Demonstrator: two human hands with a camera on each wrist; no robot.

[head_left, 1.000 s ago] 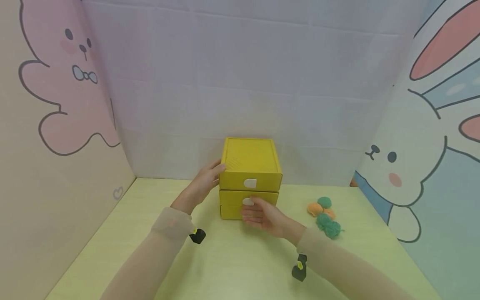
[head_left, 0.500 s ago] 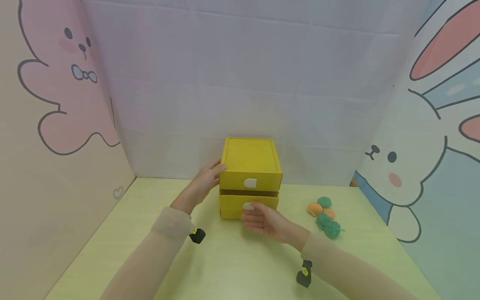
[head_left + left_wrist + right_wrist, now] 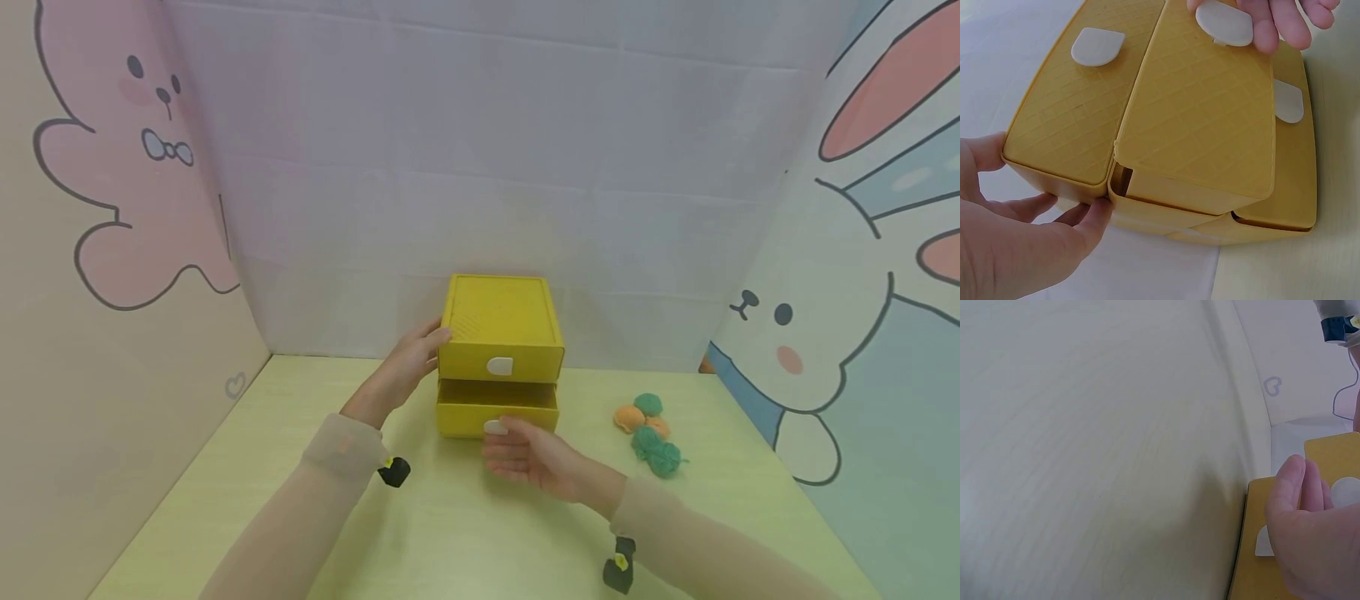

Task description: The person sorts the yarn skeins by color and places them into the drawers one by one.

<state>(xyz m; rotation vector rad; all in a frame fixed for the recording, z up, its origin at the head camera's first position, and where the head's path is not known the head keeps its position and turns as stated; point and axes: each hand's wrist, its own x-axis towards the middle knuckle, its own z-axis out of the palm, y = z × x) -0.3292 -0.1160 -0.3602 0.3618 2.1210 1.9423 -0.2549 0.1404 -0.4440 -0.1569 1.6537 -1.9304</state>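
Pulled farther toward the person since the earlier frames, the middle drawer (image 3: 459, 421) shows a wider gap along its top, and the right hand (image 3: 542, 460) has come with it, while the left hand (image 3: 405, 363) keeps its place. The drawer sits partly out between the top drawer (image 3: 463, 363) and the bottom drawer (image 3: 1296, 159); a strip of its yellow inside shows, but its floor and any contents cannot be made out. On its front, the white handle (image 3: 495, 427) is clamped between the right thumb and fingers. Around it, the cabinet (image 3: 502, 308) stands upright on the table (image 3: 465, 542), near the back wall (image 3: 487, 167). The left hand is not clamped: its thumb and fingers are apart, the thumb over the cabinet's top left edge, the fingers against its left side. Off to the right, green balls (image 3: 648, 406) and orange balls (image 3: 628, 418) lie clustered. Opening the drawer looks to be the step in hand, seemingly partway through. What comes next seems to call for a level, straight pull, with enough pressure from the left hand to stop the cabinet sliding; a crooked tug could jam the drawer.
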